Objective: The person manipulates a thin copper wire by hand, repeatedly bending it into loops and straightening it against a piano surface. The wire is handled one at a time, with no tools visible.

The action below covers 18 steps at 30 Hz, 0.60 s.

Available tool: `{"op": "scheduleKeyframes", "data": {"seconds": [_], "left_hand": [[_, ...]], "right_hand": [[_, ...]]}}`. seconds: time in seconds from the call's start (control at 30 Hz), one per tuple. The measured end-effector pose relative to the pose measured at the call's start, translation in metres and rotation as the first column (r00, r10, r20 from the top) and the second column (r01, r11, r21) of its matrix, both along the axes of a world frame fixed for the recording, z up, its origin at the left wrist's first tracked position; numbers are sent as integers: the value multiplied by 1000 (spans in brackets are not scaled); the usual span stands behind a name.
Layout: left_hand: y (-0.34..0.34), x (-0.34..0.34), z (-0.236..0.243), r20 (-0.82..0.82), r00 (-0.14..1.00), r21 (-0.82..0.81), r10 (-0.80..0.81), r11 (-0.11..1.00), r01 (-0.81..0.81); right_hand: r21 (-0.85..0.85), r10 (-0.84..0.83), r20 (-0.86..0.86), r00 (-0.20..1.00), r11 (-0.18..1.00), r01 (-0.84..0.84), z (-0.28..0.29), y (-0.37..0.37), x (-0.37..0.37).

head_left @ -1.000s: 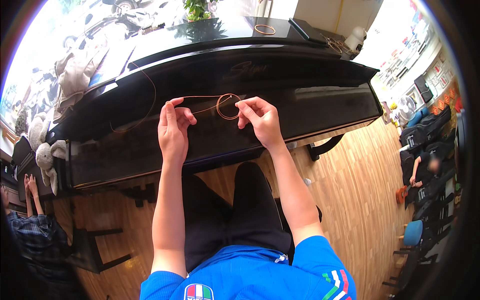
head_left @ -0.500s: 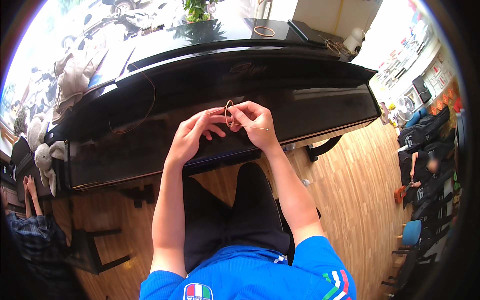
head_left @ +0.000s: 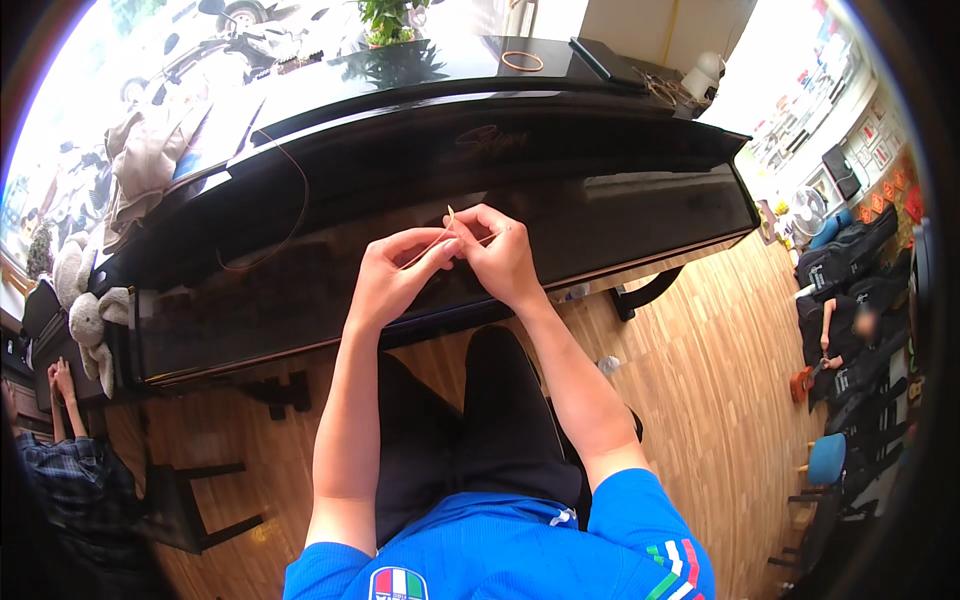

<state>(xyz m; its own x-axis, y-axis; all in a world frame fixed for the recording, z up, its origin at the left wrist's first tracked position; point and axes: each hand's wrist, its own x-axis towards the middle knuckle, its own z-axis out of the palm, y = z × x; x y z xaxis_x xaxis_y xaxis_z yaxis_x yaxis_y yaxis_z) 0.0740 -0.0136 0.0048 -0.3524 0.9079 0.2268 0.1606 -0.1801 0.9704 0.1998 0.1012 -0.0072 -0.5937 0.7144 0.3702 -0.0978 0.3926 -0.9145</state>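
In front of the black upright piano (head_left: 630,200), my two hands meet fingertip to fingertip. Between them is a thin copper-coloured instrument string (head_left: 451,215), mostly hidden by the fingers; a narrow loop of it sticks up over the fingertips. My left hand (head_left: 392,275) pinches one part of it, and a strand runs along the inside of its fingers. My right hand (head_left: 502,258) is closed on the coil, thumb against index finger. Another loose string (head_left: 306,190) hangs in a curve over the piano's front, left of my hands.
On the piano top lie a coiled string (head_left: 522,62), a dark flat case (head_left: 605,62) and a potted plant (head_left: 388,25). A grey plush rabbit (head_left: 92,325) and crumpled cloth (head_left: 140,150) sit at the left end. Other people are at far left and far right.
My left fingers have closed in from spread to a pinch on the string. The coil, an upright ring before, is now narrow and mostly covered; its straight end no longer shows over my right hand.
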Motion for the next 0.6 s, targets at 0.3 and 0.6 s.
{"op": "scheduleKeyframes", "data": {"seconds": [0.3, 0.6], "left_hand": [[0, -5, -10, 116, 992, 98, 56, 993, -68], [3, -8, -13, 190, 974, 62, 122, 989, -136]], "right_hand": [[-102, 1, -76, 997, 995, -8, 1, 0, 0], [-234, 230, -187, 955, 934, -271, -4, 12, 12]]}}
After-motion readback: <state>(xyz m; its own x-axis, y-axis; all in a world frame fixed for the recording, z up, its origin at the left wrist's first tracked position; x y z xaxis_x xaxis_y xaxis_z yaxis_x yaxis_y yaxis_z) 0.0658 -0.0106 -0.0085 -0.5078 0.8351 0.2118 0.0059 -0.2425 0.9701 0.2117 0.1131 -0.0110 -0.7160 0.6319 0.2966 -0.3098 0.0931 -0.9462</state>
